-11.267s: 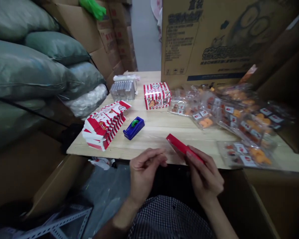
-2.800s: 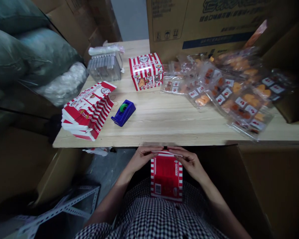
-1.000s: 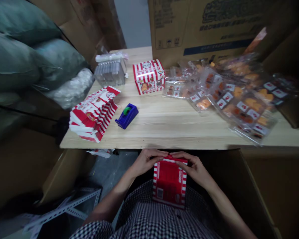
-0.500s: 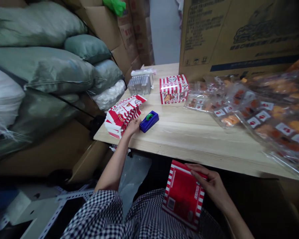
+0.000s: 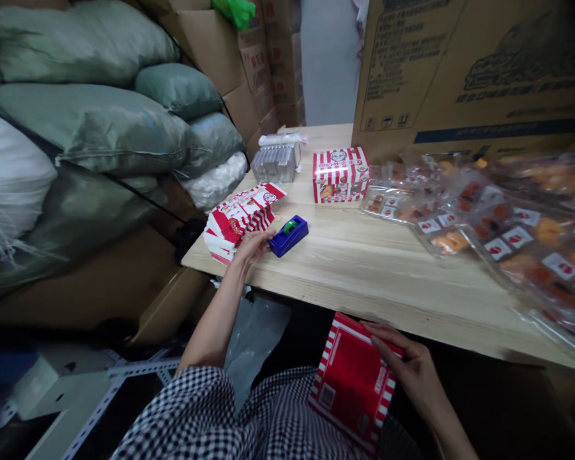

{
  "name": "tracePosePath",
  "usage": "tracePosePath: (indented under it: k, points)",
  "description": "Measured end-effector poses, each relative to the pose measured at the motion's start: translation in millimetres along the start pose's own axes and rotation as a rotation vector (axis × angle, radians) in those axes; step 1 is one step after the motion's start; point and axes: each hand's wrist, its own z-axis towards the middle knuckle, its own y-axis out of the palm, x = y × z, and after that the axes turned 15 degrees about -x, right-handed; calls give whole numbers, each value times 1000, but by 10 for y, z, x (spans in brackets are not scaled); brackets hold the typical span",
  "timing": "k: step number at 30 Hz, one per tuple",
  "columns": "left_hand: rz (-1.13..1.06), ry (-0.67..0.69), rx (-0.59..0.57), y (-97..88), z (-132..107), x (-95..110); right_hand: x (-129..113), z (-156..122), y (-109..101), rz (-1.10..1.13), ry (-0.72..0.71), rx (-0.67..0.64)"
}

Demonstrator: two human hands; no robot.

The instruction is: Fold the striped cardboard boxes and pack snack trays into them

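Note:
My right hand (image 5: 409,365) grips the top edge of a red and white striped box (image 5: 349,384) that rests on my lap below the table edge. My left hand (image 5: 253,246) reaches out over the wooden table (image 5: 364,268); its fingers curl at the end of the blue tape dispenser (image 5: 288,234) and it lies beside the stack of flat striped cartons (image 5: 239,219). Whether its fingers hold the dispenser does not show.
A folded striped box (image 5: 340,174) and a clear plastic container (image 5: 275,162) stand at the back. Several clear snack packs (image 5: 489,223) cover the table's right side. A large cardboard box (image 5: 469,70) rises behind. Stuffed sacks (image 5: 91,121) pile up at left.
My left hand let go of the striped box and reached out to the tape dispenser by the carton stack. My right hand keeps the box on my lap. The view turned left.

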Motion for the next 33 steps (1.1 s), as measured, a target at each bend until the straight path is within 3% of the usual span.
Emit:
tracePosePath:
  k: [6, 9, 13, 15, 17, 19, 22, 26, 29, 33]
  points:
    - [6, 134, 88, 12, -120, -392, 19, -2, 29, -17, -6, -13]
    - [86, 172, 166, 49, -156, -469, -89, -58, 34, 3, -35, 8]
    - [211, 236, 255, 183, -354, -386, -497, -169, 1, 13, -167, 294]
    - [249, 287, 270, 354, -516, -278, -746, -160, -10, -76, -337, 499]
    - [266, 345, 252, 616, -705, -121, -923, -71, -14, -215, -487, 612]
    - [256, 408, 195, 953, -913, 83, -983, 75, -20, -351, -568, 580]
    - [139, 504, -1, 1508, -1207, 398, -916, 291, -25, -475, -619, 478]
    - [-58, 469, -240, 2083, -1386, 611, -842, 423, 19, -516, -598, 365]
    - [-228, 398, -304, 2284, -1338, 585, -859, 440, 74, -490, -554, 362]
    - [-307, 321, -279, 2334, -1221, 478, -877, 437, 89, -449, -502, 447]
